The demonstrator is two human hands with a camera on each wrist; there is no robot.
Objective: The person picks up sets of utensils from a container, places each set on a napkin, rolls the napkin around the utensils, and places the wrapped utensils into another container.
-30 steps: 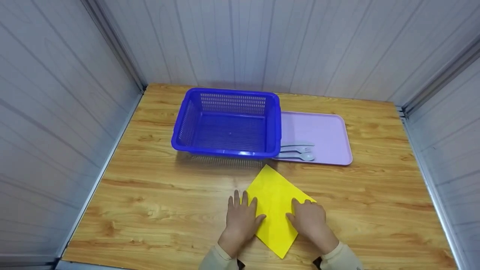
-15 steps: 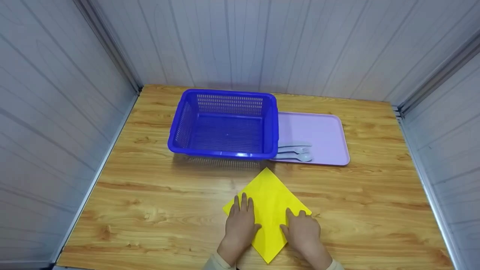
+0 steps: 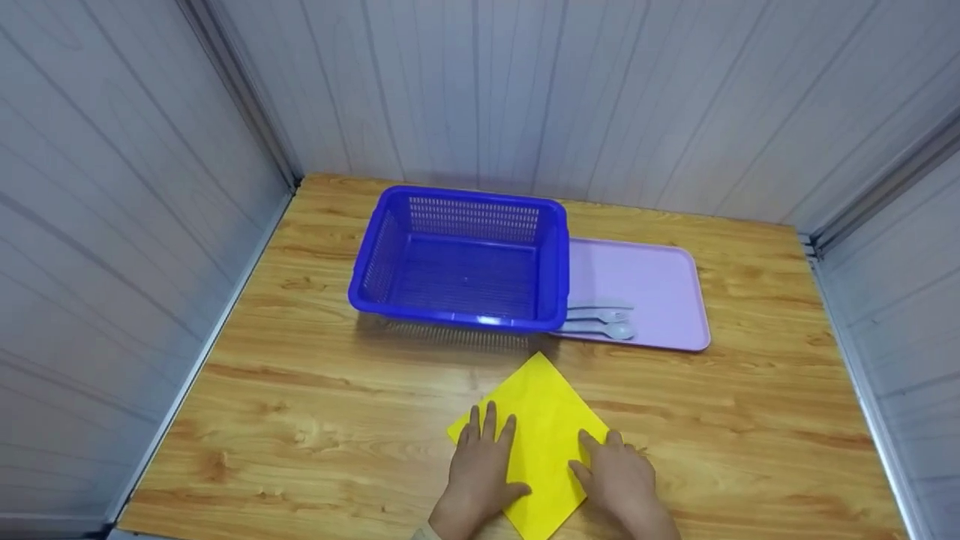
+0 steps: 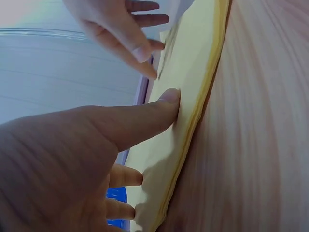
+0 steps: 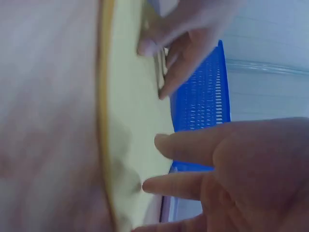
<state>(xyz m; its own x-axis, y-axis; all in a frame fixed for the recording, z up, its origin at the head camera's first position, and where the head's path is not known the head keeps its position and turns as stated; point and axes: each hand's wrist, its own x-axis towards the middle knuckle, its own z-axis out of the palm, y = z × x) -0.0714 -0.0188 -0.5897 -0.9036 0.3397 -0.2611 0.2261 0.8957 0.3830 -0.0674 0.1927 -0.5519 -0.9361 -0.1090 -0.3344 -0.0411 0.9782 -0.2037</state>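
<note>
A yellow folded napkin (image 3: 547, 442) lies on the wooden table with one corner pointing to the back. Its stacked layers show along the edge in the left wrist view. My left hand (image 3: 480, 472) rests on its left part, fingers spread and straight, the thumb (image 4: 169, 96) touching the upper face. On the right part is my right hand (image 3: 621, 476), with its thumb and index finger stretched out over the cloth and fingertips (image 5: 164, 142) at the surface. Neither hand pinches the napkin. The outer fingers of the right hand are partly hidden in the head view.
Behind the napkin stands a blue plastic basket (image 3: 459, 324), overlapping the left end of a pink tray (image 3: 660, 292). On the tray lie a pale grey knife (image 3: 611, 305), fork (image 3: 609, 316) and spoon (image 3: 619, 331). Panelled walls (image 3: 510, 90) enclose the table's back and sides.
The napkin has turned slightly and slid a little toward me, both hands staying on it. The left hand has shifted inward, uncovering the napkin's left corner. The head view has also shifted slightly.
</note>
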